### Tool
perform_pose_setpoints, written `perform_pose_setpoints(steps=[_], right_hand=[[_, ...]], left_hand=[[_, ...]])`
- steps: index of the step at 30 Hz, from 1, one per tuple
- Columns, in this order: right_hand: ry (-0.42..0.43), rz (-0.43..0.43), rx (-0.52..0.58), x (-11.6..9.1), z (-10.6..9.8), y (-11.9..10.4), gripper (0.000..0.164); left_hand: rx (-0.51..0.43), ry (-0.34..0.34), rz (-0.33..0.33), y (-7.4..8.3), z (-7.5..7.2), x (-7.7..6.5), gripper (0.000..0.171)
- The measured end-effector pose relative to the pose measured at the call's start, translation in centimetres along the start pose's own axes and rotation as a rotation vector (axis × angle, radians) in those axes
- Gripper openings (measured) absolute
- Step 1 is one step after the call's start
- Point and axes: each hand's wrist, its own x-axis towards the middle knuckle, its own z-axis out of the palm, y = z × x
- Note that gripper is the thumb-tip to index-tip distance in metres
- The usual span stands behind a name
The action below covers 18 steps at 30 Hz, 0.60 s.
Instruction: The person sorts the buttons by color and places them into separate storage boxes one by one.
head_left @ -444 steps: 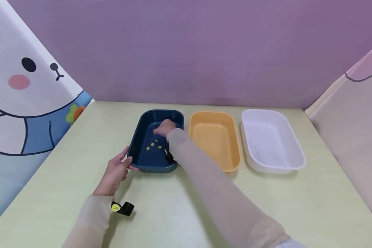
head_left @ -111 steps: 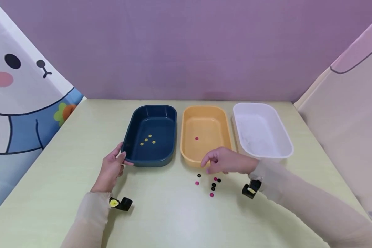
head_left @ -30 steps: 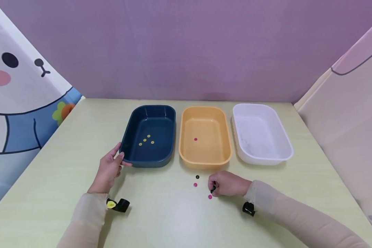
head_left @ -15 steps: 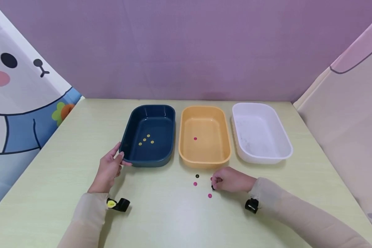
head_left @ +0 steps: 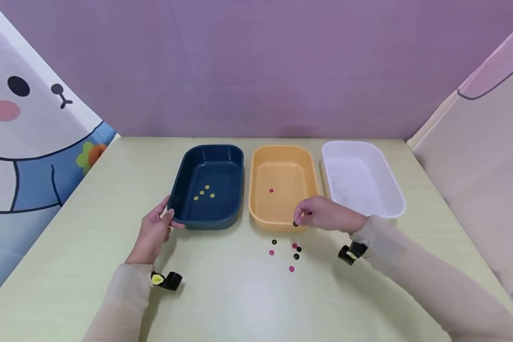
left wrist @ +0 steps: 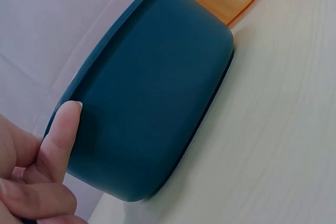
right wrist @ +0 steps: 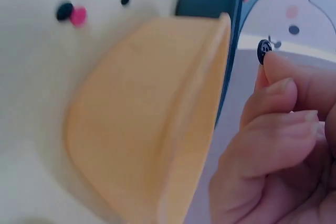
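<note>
Three deep trays with rounded corners, smooth and seemingly of plastic, stand side by side on the pale desk (head_left: 239,304), whose surface shows a faint grain like wood. The dark blue tray (head_left: 207,224) is at the left and contains four small yellow buttons (head_left: 202,193), flat and round. The orange tray (head_left: 282,225), in the middle, has one pink button (head_left: 271,191) on its bottom. The white tray (head_left: 359,185), at the right, has some faint grey marks inside. In front of the orange tray, three loose black buttons (head_left: 296,256) and three loose pink buttons (head_left: 291,269) lie on the desk. Behind is a plain purple cloth (head_left: 256,71).

On the left wrist, a yellow label (head_left: 156,279) carries small letters, which I cannot read with certainty.

The left hand (head_left: 154,232) grips the near left corner of the dark blue tray; in the left wrist view, one fingertip presses its outer wall just below the rim. The right hand (head_left: 325,213) pinches one black button (right wrist: 264,51), glossy and with small holes in its middle, between the tips of thumb and finger, while the other fingers are curled. This button is in the air, near the front rim of the orange tray.
</note>
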Motion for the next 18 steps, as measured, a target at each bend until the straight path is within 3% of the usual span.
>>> perform_pose_setpoints(steps=[8,18], right_hand=[[0.022,0.088,-0.037,2.6,-2.0,-0.4,0.009],[0.033,0.178,0.022,4.9,-3.0,-0.8,0.01]], left_hand=[[-0.001,0.009,-0.011,-0.3,-0.1,-0.1,0.055],[0.011,0.007,0.009,-0.3,0.0,-0.1,0.055]])
